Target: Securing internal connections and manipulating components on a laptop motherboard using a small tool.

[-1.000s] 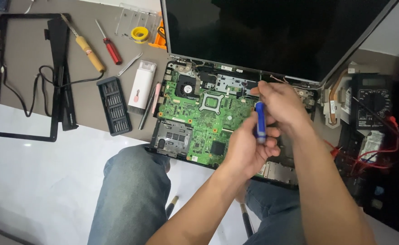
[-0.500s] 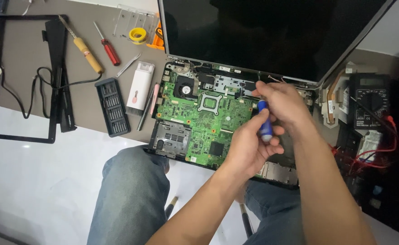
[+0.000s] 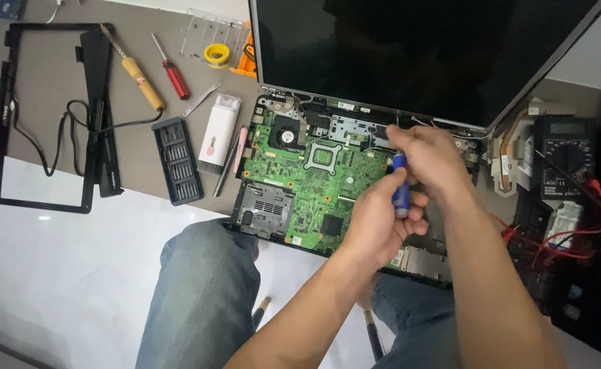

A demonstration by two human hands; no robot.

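While the person's knees in blue jeans [image 3: 205,294] sit nearest the camera, both forearms extend forward over an opened laptop. Left hand [image 3: 381,222]: fingers curled closed around the blue handle of a screwdriver [image 3: 401,191], held roughly upright above the right part of the green motherboard [image 3: 307,184]. Right hand [image 3: 430,160]: positioned just behind and above the left hand, fingers bent and closed at the top of the same screwdriver, near the hinge edge of the chassis; the tool tip is hidden by the hands, so contact with the board cannot be determined. The motherboard lies exposed in the laptop base, with the dark screen [image 3: 416,55] tilted up behind it. On the tabletop [image 3: 47,82] left of the laptop lie a black bit case [image 3: 176,160], a white cleaning tool [image 3: 218,130], a red-handled screwdriver [image 3: 172,68], a wooden-handled tool [image 3: 140,72] and a black bezel frame [image 3: 3,116]. A multimeter [image 3: 569,154] with red leads sits at right.
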